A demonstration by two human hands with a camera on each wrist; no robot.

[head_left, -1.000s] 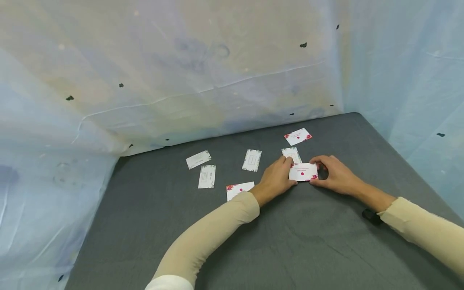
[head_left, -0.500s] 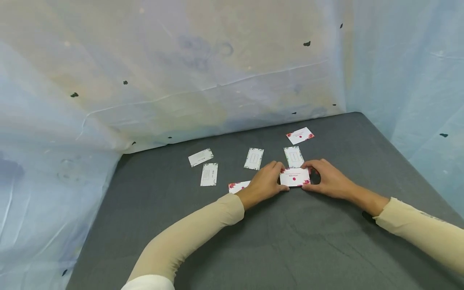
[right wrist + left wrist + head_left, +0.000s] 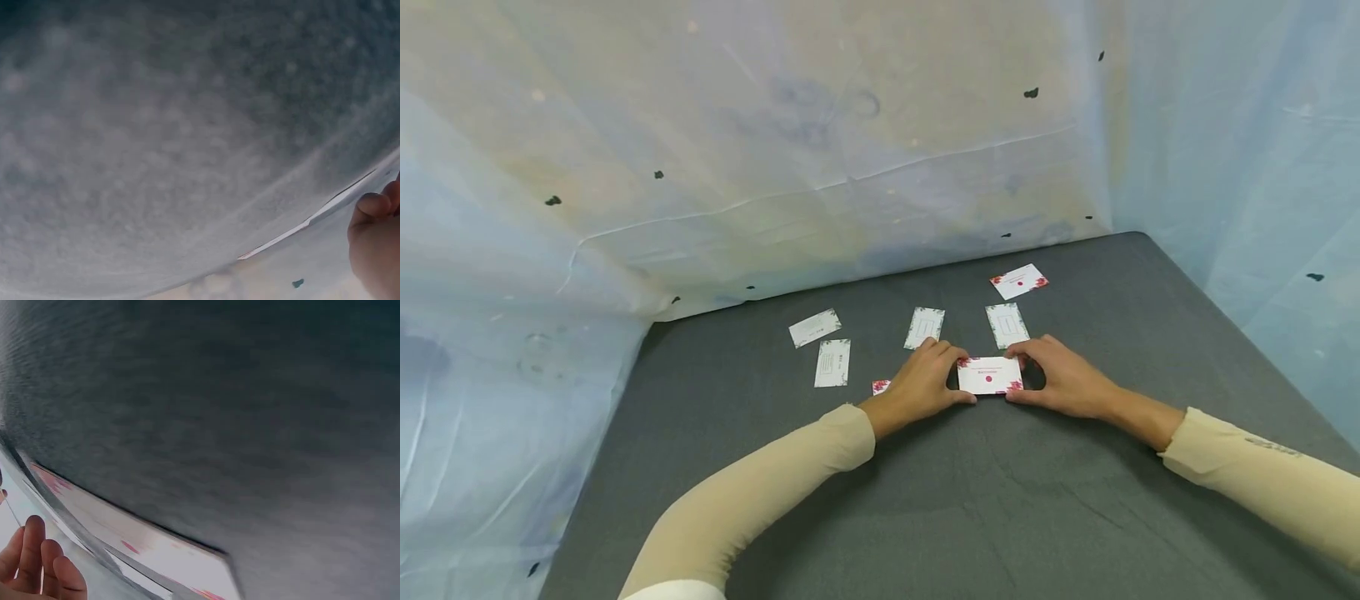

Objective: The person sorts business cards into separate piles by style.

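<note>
In the head view both hands hold one white card (image 3: 990,376) with red floral corners and a red dot, just over the dark grey table. My left hand (image 3: 921,385) pinches its left end between thumb and fingers. At the right end, my right hand (image 3: 1063,382) pinches it likewise. Whether this is a single card or several stacked, I cannot tell. Under the left wrist lies another red-flowered card (image 3: 881,387), mostly hidden by that hand; the left wrist view shows this floral card (image 3: 131,534) lying flat. Right-hand fingers (image 3: 374,206) appear at the right wrist view's edge.
Two green-leaf cards lie behind the hands, one leafy card (image 3: 924,327) left and another leafy card (image 3: 1007,325) right. A red-flowered card (image 3: 1018,282) is farther back. Two white cards, one slanted (image 3: 816,328) and one upright (image 3: 832,363), lie left. Draped sheeting (image 3: 850,150) borders the table (image 3: 700,467).
Both hands have drawn the held card left and slightly nearer. The left forearm now covers more of the red-flowered card beneath it, while the right leafy card is fully uncovered.
</note>
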